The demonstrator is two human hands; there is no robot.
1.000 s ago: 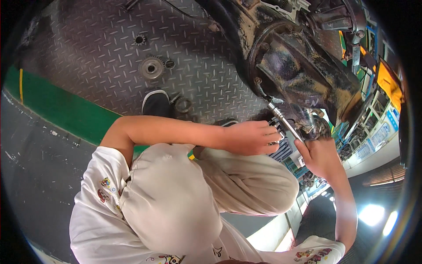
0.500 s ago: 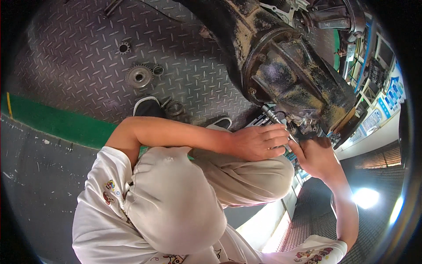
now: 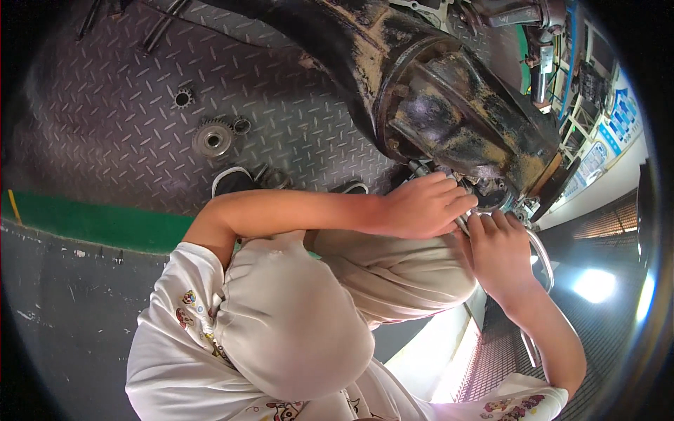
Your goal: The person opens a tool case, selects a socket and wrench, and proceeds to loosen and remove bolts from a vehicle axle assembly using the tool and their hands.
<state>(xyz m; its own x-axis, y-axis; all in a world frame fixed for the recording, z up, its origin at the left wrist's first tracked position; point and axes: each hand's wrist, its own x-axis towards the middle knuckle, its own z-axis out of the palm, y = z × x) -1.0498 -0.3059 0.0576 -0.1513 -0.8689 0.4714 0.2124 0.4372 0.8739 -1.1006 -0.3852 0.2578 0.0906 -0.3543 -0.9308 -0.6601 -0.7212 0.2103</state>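
Note:
A dirty black axle housing (image 3: 337,49) with a ribbed differential carrier (image 3: 456,112) fills the upper right. The dark socket end of a silver socket wrench (image 3: 419,168) meets the lower edge of the carrier's flange. Closed over the wrench's shaft, my left hand (image 3: 425,205) hides much of it. My right hand (image 3: 500,256) is curled around the wrench lower right, just below the carrier's nose. A bent silver rod (image 3: 546,259) shows behind my right wrist; whether it belongs to the wrench, I cannot tell.
On the diamond-plate floor (image 3: 295,105) lie a large gear (image 3: 213,141), a small toothed ring (image 3: 183,98) and a thin ring (image 3: 241,125). A bearing-like part (image 3: 276,179) rests beside my shoe (image 3: 233,180). Another metal assembly (image 3: 516,14) stands at the upper right.
My left hand has shifted up along the wrench, covering more of its shaft. My right hand has turned, its fingers now curled over the wrench. More of the bent rod shows.

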